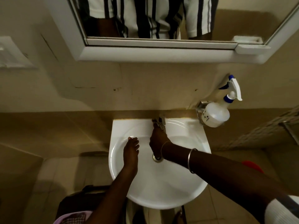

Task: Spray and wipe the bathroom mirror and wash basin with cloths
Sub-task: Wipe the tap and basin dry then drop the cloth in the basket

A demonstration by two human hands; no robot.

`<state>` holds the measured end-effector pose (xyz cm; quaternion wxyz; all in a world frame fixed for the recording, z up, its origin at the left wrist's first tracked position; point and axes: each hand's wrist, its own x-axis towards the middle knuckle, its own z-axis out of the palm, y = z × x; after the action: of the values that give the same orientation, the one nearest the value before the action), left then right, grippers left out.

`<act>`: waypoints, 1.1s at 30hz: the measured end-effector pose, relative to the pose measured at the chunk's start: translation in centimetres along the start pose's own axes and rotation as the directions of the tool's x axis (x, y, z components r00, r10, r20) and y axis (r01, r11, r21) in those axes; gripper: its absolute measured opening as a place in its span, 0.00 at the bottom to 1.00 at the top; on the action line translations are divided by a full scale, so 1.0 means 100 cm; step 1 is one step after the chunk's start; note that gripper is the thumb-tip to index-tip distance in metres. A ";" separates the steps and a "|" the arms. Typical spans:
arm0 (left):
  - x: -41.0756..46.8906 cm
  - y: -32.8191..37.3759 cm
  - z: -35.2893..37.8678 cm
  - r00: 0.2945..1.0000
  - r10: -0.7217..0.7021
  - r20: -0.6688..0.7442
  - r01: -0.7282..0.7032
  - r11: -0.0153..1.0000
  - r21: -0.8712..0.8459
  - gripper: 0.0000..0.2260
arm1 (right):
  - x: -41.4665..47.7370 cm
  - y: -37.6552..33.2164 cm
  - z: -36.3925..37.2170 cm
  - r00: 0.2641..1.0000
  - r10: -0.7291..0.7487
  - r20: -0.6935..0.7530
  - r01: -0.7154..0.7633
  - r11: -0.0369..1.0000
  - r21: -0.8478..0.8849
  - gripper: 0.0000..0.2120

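The white wash basin (182,180) fills the middle of the head view, with its metal drain (157,158) near the centre. My left hand (131,151) lies flat and empty inside the bowl, fingers together, pointing to the back rim. My right hand (157,139) reaches to the chrome tap (161,122) at the back rim, its fingers on the tap. A white spray bottle (217,114) with a blue-and-white trigger stands on a small wall holder to the right of the tap. The white-framed mirror (153,18) hangs above. A checked cloth (72,218) shows at the bottom left.
A beige tiled wall runs behind the basin. A white wall plate (14,52) is at the upper left. A dark bag-like object (77,201) sits below the basin's left side. A metal rack (288,125) is at the right edge, with something red (252,165) below it.
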<state>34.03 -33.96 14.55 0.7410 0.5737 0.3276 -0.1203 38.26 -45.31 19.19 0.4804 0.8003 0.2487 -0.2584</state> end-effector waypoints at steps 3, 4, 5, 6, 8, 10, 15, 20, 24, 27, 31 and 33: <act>0.000 -0.001 -0.004 1.000 -0.006 0.002 0.006 1.000 0.011 0.21 | -0.014 -0.001 -0.002 0.991 -0.125 -0.043 0.124 0.992 -0.018 0.18; 0.000 -0.001 -0.006 1.000 -0.008 0.005 0.008 1.000 0.017 0.21 | -0.014 0.000 -0.004 0.986 -0.152 -0.071 0.158 0.983 0.092 0.19; -0.001 -0.001 -0.006 1.000 -0.014 0.012 0.014 1.000 0.020 0.21 | -0.011 -0.002 -0.006 0.978 -0.188 -0.091 0.203 0.959 0.199 0.20; -0.001 -0.002 -0.008 0.999 -0.023 0.023 0.022 1.000 0.022 0.21 | -0.010 -0.001 -0.010 0.972 -0.193 -0.131 0.228 0.908 0.351 0.20; 0.003 -0.001 -0.011 0.998 -0.042 0.038 0.042 0.999 0.019 0.21 | -0.007 -0.001 -0.021 0.980 -0.126 -0.153 0.196 0.725 0.660 0.20; 0.009 0.002 -0.015 0.998 -0.060 0.036 0.059 0.998 0.012 0.21 | 0.002 0.002 -0.024 0.990 -0.090 -0.105 0.133 0.412 0.901 0.20; 0.021 0.023 -0.019 0.998 -0.030 0.049 0.030 0.999 -0.012 0.21 | 0.014 0.020 -0.023 0.996 0.090 0.027 0.017 -0.455 0.891 0.13; 0.041 0.042 -0.008 0.993 0.004 0.118 -0.007 1.000 0.027 0.24 | 0.011 0.000 -0.018 0.620 0.778 -0.101 0.376 -0.181 0.909 0.16; 0.055 0.036 -0.011 0.994 0.109 0.006 -0.109 0.986 0.126 0.14 | 0.053 -0.055 0.021 0.782 0.426 -0.455 0.223 0.490 0.843 0.27; 0.064 0.024 -0.028 0.957 0.290 -0.026 -0.259 0.889 0.378 0.16 | 0.063 -0.086 0.034 0.838 0.396 -0.377 0.196 0.426 0.883 0.31; 0.073 0.016 -0.041 0.901 0.427 0.078 -0.407 0.767 0.496 0.15 | 0.068 -0.080 0.031 0.654 0.663 -0.363 0.184 0.326 0.927 0.38; 0.075 0.015 -0.044 0.878 0.466 0.112 -0.456 0.739 0.496 0.15 | 0.074 -0.079 0.027 0.616 0.733 -0.288 0.112 0.281 0.953 0.42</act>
<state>39.03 -27.87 10.46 0.5663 0.8123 0.1393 -0.0096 38.21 -43.33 8.26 -0.1448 0.9848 0.0368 0.0883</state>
